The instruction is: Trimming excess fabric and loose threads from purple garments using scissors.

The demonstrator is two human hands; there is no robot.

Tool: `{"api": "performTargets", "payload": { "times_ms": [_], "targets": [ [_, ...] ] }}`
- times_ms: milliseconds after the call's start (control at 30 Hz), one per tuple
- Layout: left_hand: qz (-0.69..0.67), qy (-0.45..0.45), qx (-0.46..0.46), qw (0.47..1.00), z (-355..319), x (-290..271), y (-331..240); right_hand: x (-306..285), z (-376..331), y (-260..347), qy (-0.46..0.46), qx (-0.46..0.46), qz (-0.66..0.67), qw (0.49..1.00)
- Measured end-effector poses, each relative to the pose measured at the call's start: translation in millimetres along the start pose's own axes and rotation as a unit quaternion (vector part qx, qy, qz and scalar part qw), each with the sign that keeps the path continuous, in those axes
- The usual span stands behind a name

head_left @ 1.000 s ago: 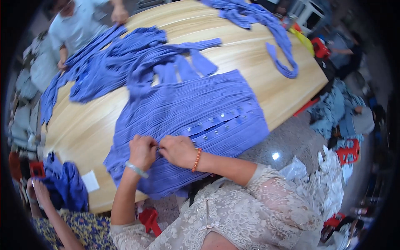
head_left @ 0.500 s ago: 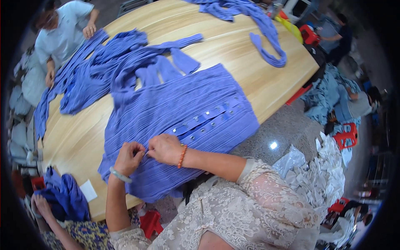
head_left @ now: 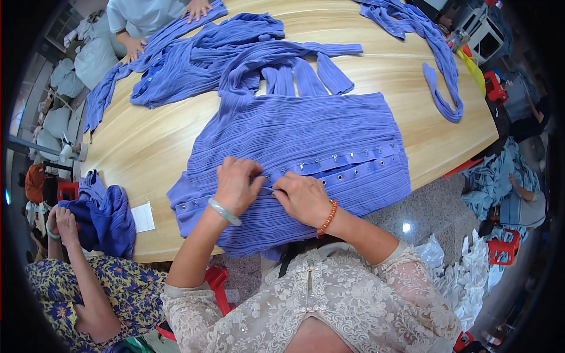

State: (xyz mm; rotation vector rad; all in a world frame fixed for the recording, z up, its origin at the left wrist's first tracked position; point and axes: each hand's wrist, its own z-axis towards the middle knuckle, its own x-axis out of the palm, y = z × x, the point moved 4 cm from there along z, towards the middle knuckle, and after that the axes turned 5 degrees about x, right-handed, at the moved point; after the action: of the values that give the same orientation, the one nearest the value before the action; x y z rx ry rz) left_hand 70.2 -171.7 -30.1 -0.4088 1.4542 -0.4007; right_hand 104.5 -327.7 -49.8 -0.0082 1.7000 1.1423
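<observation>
A violet-blue ribbed knit cardigan (head_left: 294,126) lies spread on the table before me, its front band (head_left: 353,159) lined with metal hooks and eyelets. At the left part of this band, my left hand (head_left: 237,183), with a pale bangle at the wrist, pinches the fabric edge between thumb and fingers. Just to its right, my right hand (head_left: 303,197), wearing an orange bead bracelet, is closed in a pinch on the same band. Between the fingertips the fastening itself is mostly hidden. Farther right, the band gapes open in a narrow slit.
More violet-blue knit garments (head_left: 206,59) lie across the far side of the wooden table (head_left: 159,132), under a co-worker's hands (head_left: 197,9). At left, another person's hands (head_left: 63,223) are by a dark blue garment (head_left: 109,217), near a white paper (head_left: 142,217). Fabric heaps cover the floor at right.
The view has turned, so table and cardigan sit farther right in it. My left hand has risen level with the band, and both hands are still pinching there.
</observation>
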Motion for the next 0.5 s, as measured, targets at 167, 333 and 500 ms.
{"api": "performTargets", "payload": {
  "times_ms": [167, 333, 500],
  "targets": [
    [-0.033, 0.074, -0.025, 0.996, 15, 11, 4, 1, 7, -3, 0.003, 0.032, 0.018, 0.999],
    [-0.154, 0.069, -0.072, 0.983, 14, -9, 25, -4, 9, -4, 0.017, 0.025, 0.025, 0.999],
    [-0.179, 0.077, -0.124, 0.973, 1, -14, 33, -3, 12, 1, 0.015, 0.011, -0.005, 1.0]
  ]
}}
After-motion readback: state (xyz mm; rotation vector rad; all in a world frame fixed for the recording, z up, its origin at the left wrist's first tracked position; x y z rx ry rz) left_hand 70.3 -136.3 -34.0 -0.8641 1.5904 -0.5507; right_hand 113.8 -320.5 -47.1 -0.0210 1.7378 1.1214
